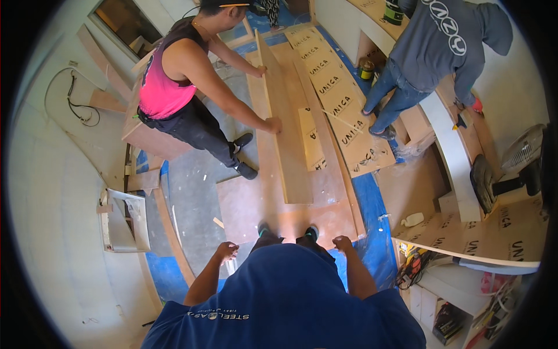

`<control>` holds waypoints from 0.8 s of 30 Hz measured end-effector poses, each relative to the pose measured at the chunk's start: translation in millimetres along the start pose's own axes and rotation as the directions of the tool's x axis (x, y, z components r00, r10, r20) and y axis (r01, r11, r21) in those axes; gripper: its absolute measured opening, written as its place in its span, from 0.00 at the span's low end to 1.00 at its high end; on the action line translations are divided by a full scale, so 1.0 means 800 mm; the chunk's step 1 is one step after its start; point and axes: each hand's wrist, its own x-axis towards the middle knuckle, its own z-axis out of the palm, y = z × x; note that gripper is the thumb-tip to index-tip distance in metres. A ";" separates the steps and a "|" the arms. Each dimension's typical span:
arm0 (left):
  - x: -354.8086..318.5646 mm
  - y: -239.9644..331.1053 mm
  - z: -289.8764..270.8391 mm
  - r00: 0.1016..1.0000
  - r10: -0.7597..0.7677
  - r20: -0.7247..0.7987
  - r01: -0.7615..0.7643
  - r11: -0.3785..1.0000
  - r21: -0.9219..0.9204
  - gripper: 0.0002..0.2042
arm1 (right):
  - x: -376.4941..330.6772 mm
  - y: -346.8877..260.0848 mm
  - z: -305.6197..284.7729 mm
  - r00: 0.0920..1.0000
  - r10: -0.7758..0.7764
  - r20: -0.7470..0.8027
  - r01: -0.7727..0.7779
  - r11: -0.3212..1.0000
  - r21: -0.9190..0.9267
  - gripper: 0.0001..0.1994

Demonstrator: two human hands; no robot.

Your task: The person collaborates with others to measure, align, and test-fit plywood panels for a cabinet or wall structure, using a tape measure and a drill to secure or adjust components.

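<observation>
My left hand [227,251] hangs low beside my body with its fingers loosely bent, and nothing shows in it. On the other side my right hand [342,244] hangs free too, fingers half curled and apart. Neither hand touches the work. Ahead of my feet a long wooden panel [285,128] stands on its edge. A person in a pink and black sleeveless top [174,75] grips its upper edge with both hands. It rests over a brown plywood sheet [250,203] on the floor.
Printed plywood sheets [343,110] lie right of the panel, over blue floor sheeting [372,203]. At the upper right a person in a grey hoodie [430,52] works at a counter. A fan [511,174], a white bottle [412,220] and an open cabinet box [125,221] stand around.
</observation>
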 end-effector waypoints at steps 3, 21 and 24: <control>0.000 -0.001 0.004 1.000 -0.017 0.002 0.017 1.000 0.008 0.14 | 0.007 -0.006 -0.006 0.999 -0.005 0.034 0.006 1.000 -0.014 0.13; 0.009 -0.032 0.009 0.998 -0.029 0.054 0.034 0.995 -0.095 0.13 | 0.011 -0.023 -0.006 1.000 -0.010 0.002 0.010 0.999 0.047 0.14; 0.006 -0.026 0.008 0.999 -0.028 0.031 0.031 0.996 -0.079 0.13 | 0.009 -0.016 -0.002 1.000 0.024 -0.002 -0.024 0.998 0.059 0.13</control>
